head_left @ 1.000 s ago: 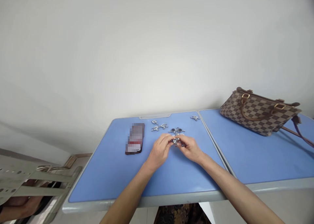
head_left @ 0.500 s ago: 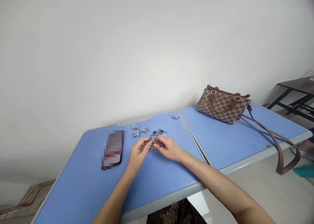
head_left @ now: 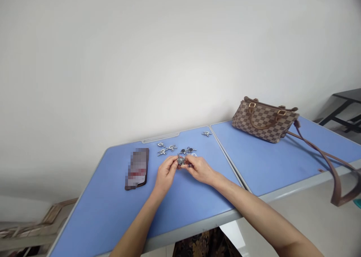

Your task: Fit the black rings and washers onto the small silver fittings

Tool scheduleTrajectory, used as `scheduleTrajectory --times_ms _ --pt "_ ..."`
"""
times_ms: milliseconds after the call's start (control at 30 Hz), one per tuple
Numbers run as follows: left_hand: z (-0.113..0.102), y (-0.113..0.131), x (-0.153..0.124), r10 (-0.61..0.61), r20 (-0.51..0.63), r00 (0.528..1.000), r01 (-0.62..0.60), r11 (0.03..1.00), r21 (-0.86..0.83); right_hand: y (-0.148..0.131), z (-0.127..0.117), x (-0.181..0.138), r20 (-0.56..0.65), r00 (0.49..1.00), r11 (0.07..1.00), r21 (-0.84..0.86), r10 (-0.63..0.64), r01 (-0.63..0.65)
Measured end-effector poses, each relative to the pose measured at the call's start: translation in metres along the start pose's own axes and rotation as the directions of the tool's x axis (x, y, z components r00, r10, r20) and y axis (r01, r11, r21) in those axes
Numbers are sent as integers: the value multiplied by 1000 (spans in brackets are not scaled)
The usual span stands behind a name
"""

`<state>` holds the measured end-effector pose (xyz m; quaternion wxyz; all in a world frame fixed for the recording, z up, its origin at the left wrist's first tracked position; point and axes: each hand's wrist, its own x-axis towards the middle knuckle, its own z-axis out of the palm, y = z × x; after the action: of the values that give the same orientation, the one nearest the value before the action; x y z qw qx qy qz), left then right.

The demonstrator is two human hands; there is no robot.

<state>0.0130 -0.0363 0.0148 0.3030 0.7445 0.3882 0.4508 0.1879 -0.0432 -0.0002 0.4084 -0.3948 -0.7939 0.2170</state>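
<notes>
Between the fingertips of both hands is a small grey metal part (head_left: 181, 160), too small to make out its kind. My left hand (head_left: 167, 171) pinches it from the left, my right hand (head_left: 199, 170) from the right. Just beyond the fingers lie metal pieces with dark round discs (head_left: 188, 150). Farther left is a loose group of silvery metal pieces (head_left: 171, 148). Another silvery metal piece (head_left: 207, 133) lies alone near the seam of the table. The fingers cover much of the held part.
A phone (head_left: 138, 168) lies left of my hands on the blue table (head_left: 113, 212). A checked brown handbag (head_left: 265, 120) stands at the right, its strap (head_left: 335, 182) hanging over the front edge. The wall (head_left: 169, 61) rises behind the table.
The view has swung slightly left, so everything sits farther right. Both hands still hold the small metal part, which now shows more between the fingers.
</notes>
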Motion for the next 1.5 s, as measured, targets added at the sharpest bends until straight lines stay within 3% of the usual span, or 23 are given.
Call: scheduleTrajectory --times_ms 267,433,567,733,867,1133,1333,1500 --pt "2 1 1 -148 58 987 158 946 -281 2 2 -1 7 999 992 123 37 -37" --pt "3 -3 -1 -158 64 985 171 928 -331 0 1 0 36 998 985 162 50 -55" --pt "4 -1 -7 -117 18 993 118 965 -235 1 1 -2 46 998 992 122 33 -39" --pt "4 7 -11 78 -34 996 -78 997 7 4 1 -4 3 1000 998 63 -20 20" --pt "4 12 -12 261 -16 965 -256 957 133 7 1 -5 -37 997 995 66 -66 69" --pt "5 13 -16 449 34 893 -432 833 345 5 2 -7 -51 997 997 38 -60 62" --pt "5 13 -16 504 6 864 -469 799 377 3 2 -7 -38 999 996 82 -21 24" --pt "4 15 -16 450 -14 893 -424 851 309 -4 -6 -8 -19 1000 989 150 1 1"
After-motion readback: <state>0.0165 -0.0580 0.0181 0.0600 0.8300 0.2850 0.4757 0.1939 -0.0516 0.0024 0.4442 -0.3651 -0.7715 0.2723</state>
